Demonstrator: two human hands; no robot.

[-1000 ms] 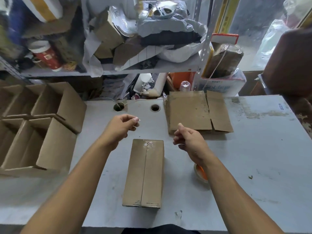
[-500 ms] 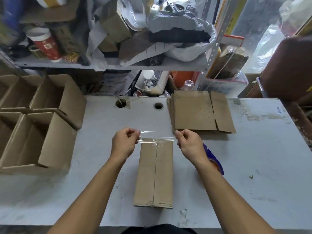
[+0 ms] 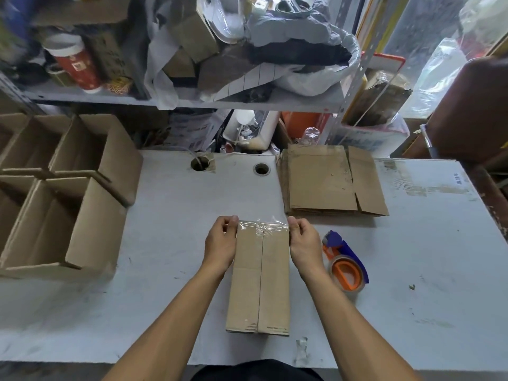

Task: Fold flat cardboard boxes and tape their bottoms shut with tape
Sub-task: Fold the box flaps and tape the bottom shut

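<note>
While the long brown cardboard box (image 3: 259,276) ran away from the person, both hands, left (image 3: 221,244) and right (image 3: 304,244), pinched a clear tape strip (image 3: 262,225) stretched crosswise over its far end.

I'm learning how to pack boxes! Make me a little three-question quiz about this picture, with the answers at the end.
1. True or false: both hands hold the clear tape strip across the far end of the box.
2. Where does the tape dispenser lie? A) on the shelf B) on the table, right of the box C) inside an open box
3. Fill in: the stack of flat cardboard lies on the ____ side of the table.

Key
1. True: the left hand and right hand each pinch one end.
2. B
3. right
</note>
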